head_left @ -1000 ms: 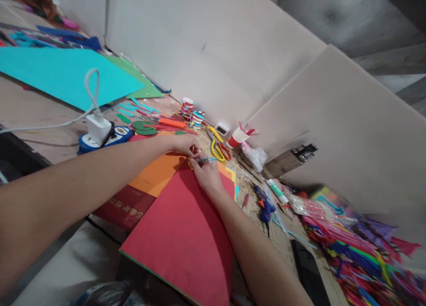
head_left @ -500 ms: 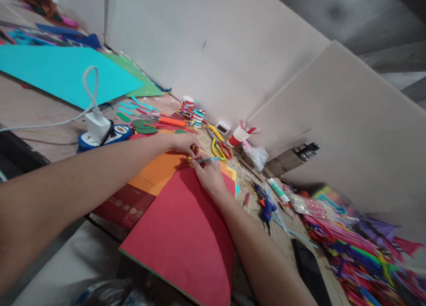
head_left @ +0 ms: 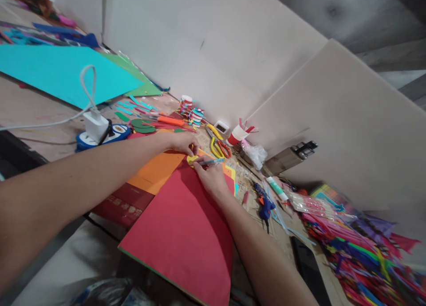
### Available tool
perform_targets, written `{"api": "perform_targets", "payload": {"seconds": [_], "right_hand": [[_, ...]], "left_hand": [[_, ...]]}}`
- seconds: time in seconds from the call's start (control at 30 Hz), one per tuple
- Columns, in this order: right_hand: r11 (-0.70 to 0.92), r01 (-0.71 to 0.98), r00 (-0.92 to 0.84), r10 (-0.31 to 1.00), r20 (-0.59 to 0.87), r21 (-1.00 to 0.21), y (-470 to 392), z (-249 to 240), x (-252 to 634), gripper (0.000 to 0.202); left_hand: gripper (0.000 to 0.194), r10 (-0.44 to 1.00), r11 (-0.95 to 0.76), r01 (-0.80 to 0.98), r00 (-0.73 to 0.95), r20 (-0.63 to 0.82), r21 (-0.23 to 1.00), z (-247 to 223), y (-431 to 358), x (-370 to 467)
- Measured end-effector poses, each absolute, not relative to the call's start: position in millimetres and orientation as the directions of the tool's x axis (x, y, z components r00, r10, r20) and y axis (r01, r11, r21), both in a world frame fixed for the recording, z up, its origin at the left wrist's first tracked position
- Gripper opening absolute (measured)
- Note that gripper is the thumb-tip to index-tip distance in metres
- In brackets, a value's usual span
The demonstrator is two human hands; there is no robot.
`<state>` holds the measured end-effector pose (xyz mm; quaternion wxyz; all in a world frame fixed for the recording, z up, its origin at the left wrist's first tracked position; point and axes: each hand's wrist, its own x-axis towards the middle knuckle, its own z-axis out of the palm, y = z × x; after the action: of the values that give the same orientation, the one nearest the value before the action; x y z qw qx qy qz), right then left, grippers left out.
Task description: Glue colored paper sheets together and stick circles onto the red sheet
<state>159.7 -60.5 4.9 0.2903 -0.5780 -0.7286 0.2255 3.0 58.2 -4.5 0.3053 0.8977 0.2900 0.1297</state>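
My right hand [head_left: 212, 175] is closed round a pen [head_left: 213, 161] with a clear barrel, its tip low over a small yellow paper circle [head_left: 190, 159]. My left hand [head_left: 184, 143] has its fingers bent down onto the far edge of that circle, pinning it. Under both hands lies a large red sheet of paper [head_left: 181, 221], which reaches over the table's near edge. An orange sheet [head_left: 156, 173] shows beneath it on the left. The pen tip itself is too small to make out.
Yellow-handled pliers [head_left: 217, 147] and red-handled scissors [head_left: 224, 150] lie beyond my hands. A paper cup [head_left: 238, 135] stands behind them. On the right are a blue glue gun [head_left: 264, 204], a glue stick [head_left: 277, 188] and a phone [head_left: 309, 270]. A power strip [head_left: 121, 131] sits left.
My right hand and the pen have shifted slightly to the right, and more of the yellow circle shows. My left hand stays nearly in place.
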Motion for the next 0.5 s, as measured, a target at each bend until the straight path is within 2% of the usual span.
{"api": "perform_targets", "payload": {"seconds": [0.3, 0.5], "right_hand": [[0.184, 0.687, -0.122, 0.983, 0.138, -0.703, -65, 7, 164, 0.013], [0.135, 0.486, 0.021, 0.986, 0.165, -0.864, -64, 3, 175, 0.020]], "left_hand": [[0.014, 0.612, -0.648, 0.453, 0.788, 0.065, 0.612, -9, 64, 4], [0.011, 0.612, -0.664, 0.458, 0.787, 0.078, 0.590, -2, 55, 4]]}}
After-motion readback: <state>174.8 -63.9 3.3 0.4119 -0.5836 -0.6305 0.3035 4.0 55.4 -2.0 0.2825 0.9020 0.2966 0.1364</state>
